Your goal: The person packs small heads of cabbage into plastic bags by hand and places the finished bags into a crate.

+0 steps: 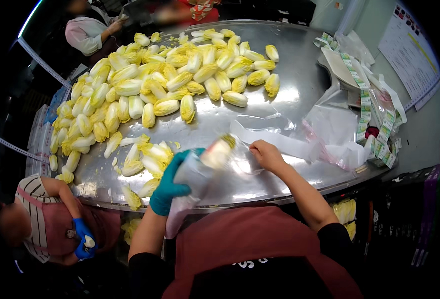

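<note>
My left hand (171, 183), in a teal glove, grips a clear plastic bag (194, 175) whose pinkish end hangs down by my apron. Just beyond the fingers a small napa cabbage (219, 151) is blurred by motion; it looks to be inside clear plastic. To its right, my bare right hand (268, 156) has its fingers pinched on thin clear film (244, 160). How far the film wraps the cabbage is too blurred to tell. Loose cabbage heads (156, 160) lie on the steel table (220, 119) beyond my left hand.
Many yellow napa cabbages (167, 74) are heaped across the table's far left. Clear bags (332, 119), a white strip (279, 144) and green-and-white label strips (365, 101) crowd the right end. A co-worker with blue gloves (85, 239) stands at left; other people are across the table.
</note>
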Available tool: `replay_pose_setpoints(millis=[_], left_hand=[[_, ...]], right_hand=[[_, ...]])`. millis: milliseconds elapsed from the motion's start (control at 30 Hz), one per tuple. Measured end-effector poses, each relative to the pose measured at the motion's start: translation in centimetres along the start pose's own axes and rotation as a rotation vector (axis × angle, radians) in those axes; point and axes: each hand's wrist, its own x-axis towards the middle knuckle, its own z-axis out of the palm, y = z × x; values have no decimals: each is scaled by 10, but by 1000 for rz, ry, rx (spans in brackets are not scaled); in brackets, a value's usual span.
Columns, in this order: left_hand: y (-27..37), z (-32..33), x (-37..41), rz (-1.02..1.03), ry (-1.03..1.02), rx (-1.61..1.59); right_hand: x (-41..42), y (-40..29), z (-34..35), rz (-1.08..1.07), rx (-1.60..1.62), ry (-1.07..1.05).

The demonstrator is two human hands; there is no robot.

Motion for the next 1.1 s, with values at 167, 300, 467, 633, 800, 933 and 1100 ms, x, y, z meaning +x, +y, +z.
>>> replay_pose_setpoints(millis=[167, 300, 467, 633, 800, 933, 1100], left_hand=[[-34, -1, 5, -134, -302, 255], [-54, -11, 28, -141, -302, 531], [-91, -34, 37, -78, -118, 715], [-86, 8, 35, -50, -219, 801], [-108, -14, 54, 79, 135, 800], [-136, -6, 54, 127, 293, 793], [-140, 29, 53, 197, 346, 956]], right_hand=[[5, -13, 13, -53, 12, -91], [-12, -10, 14, -105, -16, -112], [-28, -18, -3, -59, 84, -23], [-20, -30, -6, -137, 127, 27], [-11, -38, -18, -114, 62, -35], [1, -42, -9, -178, -13, 59], [30, -61, 13, -308, -112, 34]])
